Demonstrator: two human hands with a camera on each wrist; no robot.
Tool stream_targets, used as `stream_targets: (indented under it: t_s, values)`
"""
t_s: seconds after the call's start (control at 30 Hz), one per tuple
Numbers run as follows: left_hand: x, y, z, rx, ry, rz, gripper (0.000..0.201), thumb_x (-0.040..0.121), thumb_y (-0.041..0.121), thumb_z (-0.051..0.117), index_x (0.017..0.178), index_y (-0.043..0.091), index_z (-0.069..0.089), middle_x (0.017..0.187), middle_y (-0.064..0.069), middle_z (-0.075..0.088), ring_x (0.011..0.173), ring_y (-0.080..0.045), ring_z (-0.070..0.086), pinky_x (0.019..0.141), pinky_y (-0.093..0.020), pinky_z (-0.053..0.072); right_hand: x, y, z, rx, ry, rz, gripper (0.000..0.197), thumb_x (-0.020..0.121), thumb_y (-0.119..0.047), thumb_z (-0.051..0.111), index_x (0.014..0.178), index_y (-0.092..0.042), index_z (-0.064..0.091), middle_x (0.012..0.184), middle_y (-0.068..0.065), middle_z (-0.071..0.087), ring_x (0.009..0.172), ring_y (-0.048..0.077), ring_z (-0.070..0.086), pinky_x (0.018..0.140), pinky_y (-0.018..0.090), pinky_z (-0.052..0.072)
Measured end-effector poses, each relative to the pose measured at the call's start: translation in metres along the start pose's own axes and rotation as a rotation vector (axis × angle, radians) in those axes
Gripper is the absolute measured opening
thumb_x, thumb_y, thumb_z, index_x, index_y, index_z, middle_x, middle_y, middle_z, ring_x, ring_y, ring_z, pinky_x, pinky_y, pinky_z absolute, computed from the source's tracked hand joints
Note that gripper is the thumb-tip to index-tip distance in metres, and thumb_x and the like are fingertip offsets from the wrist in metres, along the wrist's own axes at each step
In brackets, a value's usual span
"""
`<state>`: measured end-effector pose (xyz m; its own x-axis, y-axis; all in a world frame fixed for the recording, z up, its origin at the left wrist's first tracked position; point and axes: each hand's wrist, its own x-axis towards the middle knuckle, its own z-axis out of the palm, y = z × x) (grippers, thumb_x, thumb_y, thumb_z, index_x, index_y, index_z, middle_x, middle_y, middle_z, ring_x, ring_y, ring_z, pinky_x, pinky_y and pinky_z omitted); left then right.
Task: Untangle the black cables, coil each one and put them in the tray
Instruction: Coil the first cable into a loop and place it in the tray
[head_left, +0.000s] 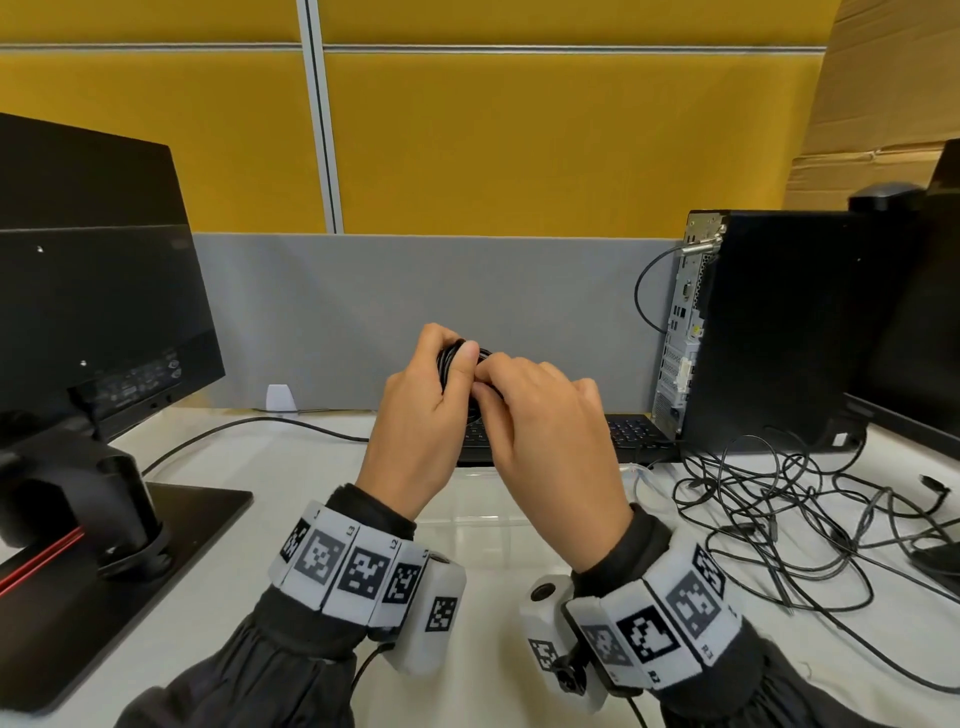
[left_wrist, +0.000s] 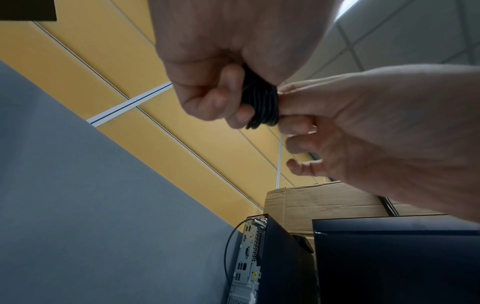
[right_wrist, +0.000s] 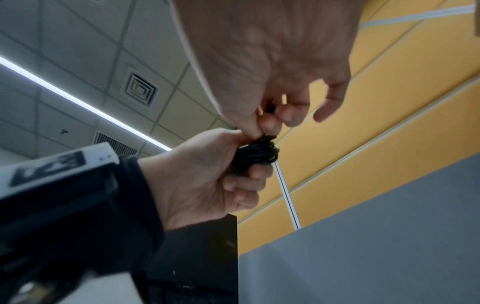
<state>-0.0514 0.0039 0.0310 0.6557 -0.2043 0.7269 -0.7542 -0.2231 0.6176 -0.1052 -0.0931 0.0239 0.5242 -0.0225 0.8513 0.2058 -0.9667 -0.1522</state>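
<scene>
Coiled black cable (head_left: 451, 364), held up above the desk (head_left: 218, 582) between my two hands, in front of the grey partition (head_left: 415, 312). My left hand (head_left: 415, 415) has its fingers (left_wrist: 223, 90) curled round the bundle, thumb pressed on top, so the stacked loops (left_wrist: 261, 100) sit tight in its grip. My right hand (head_left: 550, 421) meets the coil from the right: thumb and forefinger (right_wrist: 259, 123) pinch a strand at the top of the bundle (right_wrist: 255, 155), the remaining fingers loosely bent and holding nothing that I can see. Directly below the hands lies the clear tray (head_left: 641, 480), its rim just visible; what it holds I cannot tell. To the right, a tangle of black cables (head_left: 810, 509) sprawls on the desk, near the upright computer tower (head_left: 769, 322). A keyboard (head_left: 631, 434) lies behind the tray, and a monitor (head_left: 98, 291) stands at far left.
</scene>
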Motion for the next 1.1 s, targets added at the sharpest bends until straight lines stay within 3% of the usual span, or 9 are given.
stream_targets:
  t_s: [0.17,0.3,0.53,0.63,0.7,0.77,0.87,0.97,1.1]
  values:
    - [0.003,-0.002,-0.003,0.034,0.033,-0.033,0.030,0.098,0.032,0.040,0.081,0.010,0.051,0.061,0.002,0.052,0.057,-0.009,0.048,0.052,-0.021,0.037,-0.001,-0.004,-0.002,-0.176,0.168,-0.122,0.009,0.087,-0.009,0.059,0.083,-0.018,0.061,0.070,-0.005,0.049,0.068,0.020,0.042,0.064,0.030,0.025]
    - [0.004,-0.005,-0.005,0.030,0.018,-0.071,0.036,0.098,0.033,0.042,0.068,0.013,0.047,0.054,0.006,0.044,0.052,-0.009,0.040,0.052,-0.026,0.033,0.000,-0.004,-0.007,-0.280,0.197,-0.212,0.015,0.083,-0.001,0.062,0.081,-0.016,0.059,0.068,-0.004,0.044,0.070,0.020,0.042,0.068,0.033,0.027]
    - [0.005,-0.004,-0.006,0.002,-0.128,-0.014,0.042,0.095,0.042,0.042,0.066,0.012,0.042,0.058,0.003,0.040,0.054,-0.010,0.036,0.054,-0.028,0.031,0.013,0.020,-0.027,-0.216,0.179,-0.142,0.010,0.090,-0.024,0.060,0.081,-0.023,0.064,0.081,-0.006,0.055,0.079,0.021,0.045,0.065,0.033,0.024]
    - [0.003,-0.002,-0.008,-0.044,-0.202,0.041,0.045,0.093,0.047,0.040,0.075,0.007,0.049,0.061,0.004,0.045,0.056,-0.008,0.040,0.055,-0.024,0.033,0.017,0.033,-0.029,-0.031,0.172,-0.099,0.017,0.091,-0.037,0.054,0.086,-0.026,0.067,0.089,-0.005,0.053,0.085,0.018,0.042,0.063,0.037,0.034]
    - [0.003,0.000,-0.009,-0.094,-0.237,0.041,0.043,0.093,0.049,0.040,0.073,0.011,0.049,0.060,0.011,0.046,0.057,-0.007,0.041,0.053,-0.020,0.033,0.019,0.040,-0.028,0.115,0.144,-0.074,0.020,0.090,-0.042,0.052,0.087,-0.030,0.068,0.091,-0.008,0.048,0.089,0.015,0.041,0.070,0.040,0.041]
    - [0.003,0.005,-0.009,-0.173,-0.269,0.015,0.039,0.091,0.049,0.040,0.068,0.018,0.046,0.057,0.015,0.046,0.054,-0.004,0.040,0.050,-0.014,0.034,0.021,0.044,-0.028,0.265,0.081,-0.027,0.017,0.088,-0.045,0.052,0.087,-0.038,0.067,0.094,-0.010,0.046,0.092,0.012,0.039,0.084,0.026,0.038]
    - [0.000,0.013,-0.003,-0.358,-0.278,-0.077,0.036,0.092,0.042,0.037,0.066,0.017,0.044,0.051,0.016,0.044,0.046,-0.001,0.039,0.044,-0.012,0.032,0.023,0.045,-0.028,0.335,0.017,0.007,0.013,0.089,-0.043,0.054,0.091,-0.043,0.066,0.101,-0.008,0.045,0.091,0.012,0.033,0.085,0.004,0.024]
    - [-0.002,0.014,0.004,-0.423,-0.229,-0.152,0.034,0.093,0.039,0.035,0.069,0.016,0.045,0.055,0.015,0.046,0.051,-0.004,0.045,0.045,-0.014,0.037,0.020,0.041,-0.022,0.285,0.047,-0.034,0.024,0.094,-0.034,0.048,0.097,-0.028,0.071,0.094,-0.008,0.047,0.086,0.006,0.034,0.083,0.003,0.026]
    - [-0.002,0.007,0.007,-0.264,-0.152,-0.080,0.038,0.091,0.048,0.035,0.075,0.014,0.043,0.059,0.016,0.049,0.052,-0.007,0.040,0.048,-0.022,0.033,0.020,0.033,-0.018,0.424,-0.076,0.076,0.024,0.097,-0.014,0.047,0.104,-0.019,0.070,0.080,-0.012,0.054,0.077,-0.005,0.052,0.071,0.006,0.038]
